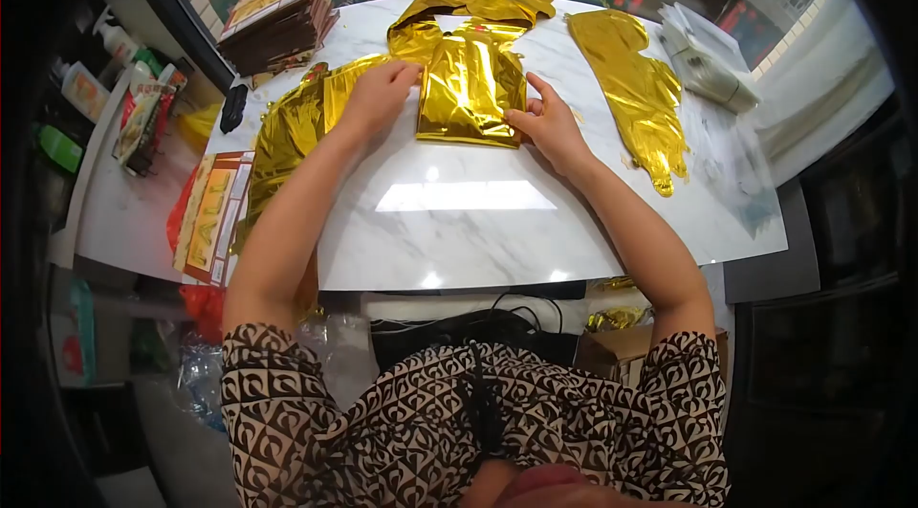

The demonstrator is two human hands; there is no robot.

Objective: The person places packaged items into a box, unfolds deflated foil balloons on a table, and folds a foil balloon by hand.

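**Gold foil under both hands on the marble table**

While both hands press down on it, a folded piece of gold foil (470,87) lies flat near the far middle of the white marble table (478,240). The left hand (380,95) rests on the foil's left edge with fingers flat and spread, pinning rather than pinching. The right hand (547,123) sits at the lower right corner, fingers curled lightly against the edge; whether it actually grips the foil or only touches it cannot be told from here.

More crumpled foil (287,130) spreads out under the left forearm, and a long loose strip of foil (639,92) lies well apart to the right. A stack of dark cards (277,20) stands at the far left corner, and clear plastic bags (708,63) sit at the far right.

The foil looks thin and slick, so it would likely crease or tear if one hand pulls while the other holds firm. On smooth marble the folded piece could also slide out of line, and the left forearm may drag the crumpled sheet beneath it.
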